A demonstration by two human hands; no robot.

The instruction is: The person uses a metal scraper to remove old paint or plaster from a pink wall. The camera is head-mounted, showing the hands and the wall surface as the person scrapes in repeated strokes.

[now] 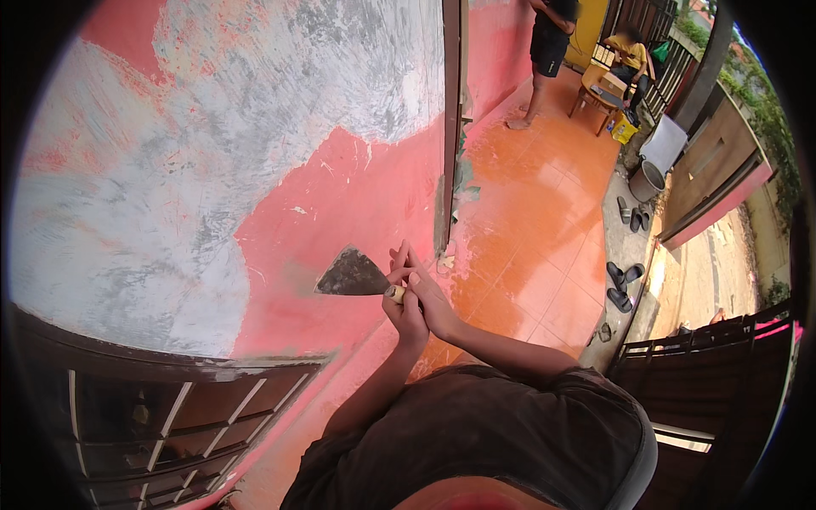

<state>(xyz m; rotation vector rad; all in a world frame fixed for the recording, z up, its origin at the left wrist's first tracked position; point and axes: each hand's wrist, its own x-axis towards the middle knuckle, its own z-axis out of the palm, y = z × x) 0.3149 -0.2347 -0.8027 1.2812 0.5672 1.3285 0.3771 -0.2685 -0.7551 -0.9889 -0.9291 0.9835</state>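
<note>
In front of the pink lower wall, my two hands are together. A broad triangular putty-knife blade (350,274), dark and smeared, points left from between the fingers. My left hand (410,317) is closed around a pale wooden handle (395,293), whose end faces up; whether it belongs to that blade is hidden. Against it lies my right hand (435,299), some fingers extended past the blade's neck; its grip is unclear. Rough grey-white coating covers much of the pink wall (344,191), with streaks and an uneven edge.
A dark barred window (172,421) is at lower left, a brown frame (451,121) beside the wall. Orange tiled floor (523,255) runs to a standing person (553,38) and a seated person (631,56) by a wooden chair (599,95). Sandals (617,274) and a bucket (648,181) line the right edge.
</note>
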